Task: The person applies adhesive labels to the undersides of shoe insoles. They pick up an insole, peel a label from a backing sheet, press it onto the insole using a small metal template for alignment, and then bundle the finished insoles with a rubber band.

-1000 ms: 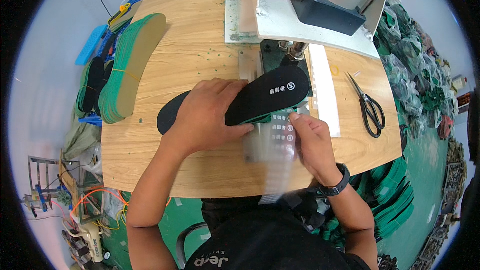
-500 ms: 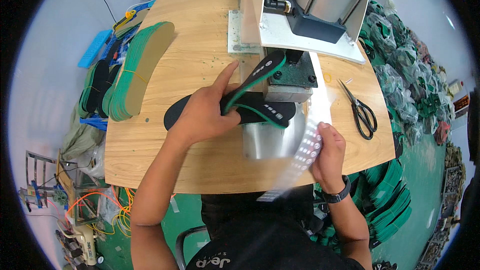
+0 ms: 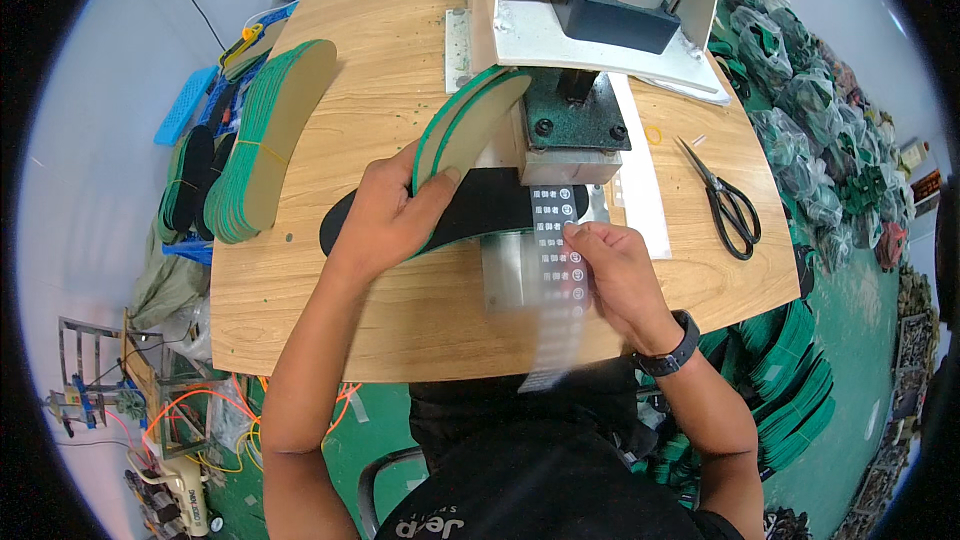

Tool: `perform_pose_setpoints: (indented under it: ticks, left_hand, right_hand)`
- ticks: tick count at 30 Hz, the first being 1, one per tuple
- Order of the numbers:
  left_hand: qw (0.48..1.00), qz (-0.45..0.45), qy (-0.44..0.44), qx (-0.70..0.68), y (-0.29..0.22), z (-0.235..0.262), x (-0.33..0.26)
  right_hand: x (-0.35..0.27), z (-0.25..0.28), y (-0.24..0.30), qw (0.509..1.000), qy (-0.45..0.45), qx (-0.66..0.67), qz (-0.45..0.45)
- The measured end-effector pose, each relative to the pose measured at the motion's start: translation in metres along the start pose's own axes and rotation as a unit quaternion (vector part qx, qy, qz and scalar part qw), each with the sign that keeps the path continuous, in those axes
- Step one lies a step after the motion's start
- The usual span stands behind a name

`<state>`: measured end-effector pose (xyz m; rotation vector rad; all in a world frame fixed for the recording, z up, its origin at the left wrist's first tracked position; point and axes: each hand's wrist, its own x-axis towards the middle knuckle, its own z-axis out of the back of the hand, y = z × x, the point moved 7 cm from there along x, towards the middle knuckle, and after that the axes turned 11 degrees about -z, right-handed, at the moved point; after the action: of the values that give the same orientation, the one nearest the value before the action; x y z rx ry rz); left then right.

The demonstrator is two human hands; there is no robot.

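My left hand [image 3: 385,225] grips two insoles [image 3: 487,125], bent upward, their tan undersides and green edges showing. Below them a black insole [image 3: 488,202] lies flat, its right end over a metal plate [image 3: 505,275]; whether my left fingers also touch it I cannot tell. My right hand [image 3: 620,275] pinches a clear transfer strip [image 3: 552,240] printed with rows of white marks. The strip's upper part lies across the black insole's right end, just in front of the press head [image 3: 575,125]. Its lower end hangs toward my lap, blurred.
Black-handled scissors [image 3: 733,210] lie on the table's right. A banded stack of green-edged insoles [image 3: 285,140] stands at the left. The press's white frame [image 3: 590,45] rises at the back. Bagged goods [image 3: 790,130] and green insole piles [image 3: 775,380] are on the floor to the right.
My left hand has folded the upper insoles back, so tan undersides face up instead of black printed tops. My right hand has brought the strip left and up over the black insole.
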<state>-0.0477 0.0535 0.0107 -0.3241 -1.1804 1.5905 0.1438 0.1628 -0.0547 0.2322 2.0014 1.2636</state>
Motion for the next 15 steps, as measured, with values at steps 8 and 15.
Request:
perform_pose_setpoints:
  ticks: [8,15]
  left_hand:
    - [0.997,0.028,0.056,0.045,-0.001,-0.002,0.001]
    - [0.989,-0.065,0.048,0.123,-0.013,-0.012,0.003]
  right_hand:
    - [0.004,0.002,0.001,0.999,-0.026,0.002,-0.02]
    - [0.007,0.0,0.0,1.0,-0.022,-0.018,-0.002]
